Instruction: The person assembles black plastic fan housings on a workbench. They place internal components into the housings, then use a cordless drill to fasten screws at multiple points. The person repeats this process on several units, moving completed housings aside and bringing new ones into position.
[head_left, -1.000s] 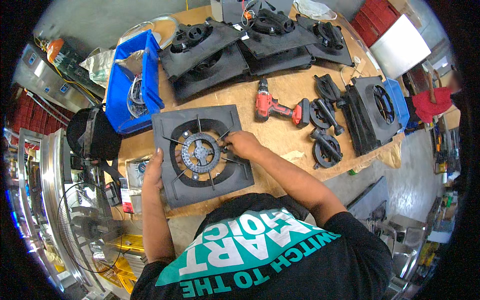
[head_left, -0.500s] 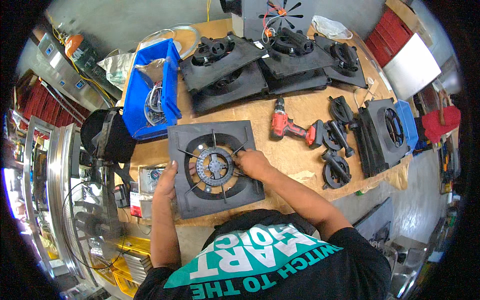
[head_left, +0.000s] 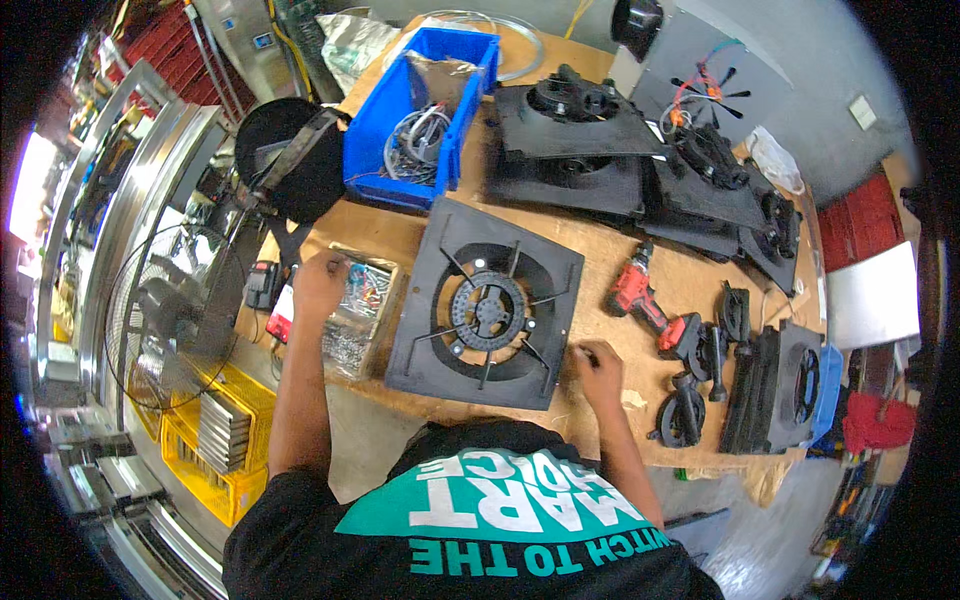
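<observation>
A square black gas burner plate (head_left: 418, 345) lies slightly turned in front of me. A round burner (head_left: 487, 311) sits in its central opening, with thin pan-support arms around it. My left hand (head_left: 320, 283) is at the left rim of a small parts box (head_left: 388, 325), its fingers bent and partly hidden. Colourful small fasteners (head_left: 366, 288) and grey ones (head_left: 347, 343) fill the box. Beside the plate's lower right edge, my right hand (head_left: 599, 374) rests with curled fingers, apart from the plate. What either hand holds, if anything, is too small to make out.
A blue bin (head_left: 458, 150) with coiled wires stands behind the parts box. Stacked black burner plates (head_left: 570, 190) fill the back. A red cordless drill (head_left: 640, 295) and loose burner parts (head_left: 683, 410) lie right, beside upright plates (head_left: 765, 390). A fan (head_left: 175, 310) stands left.
Both hands have let go of the burner plate. My left hand has moved to the parts box, and my right hand has come down beside the plate. The view has turned left.
</observation>
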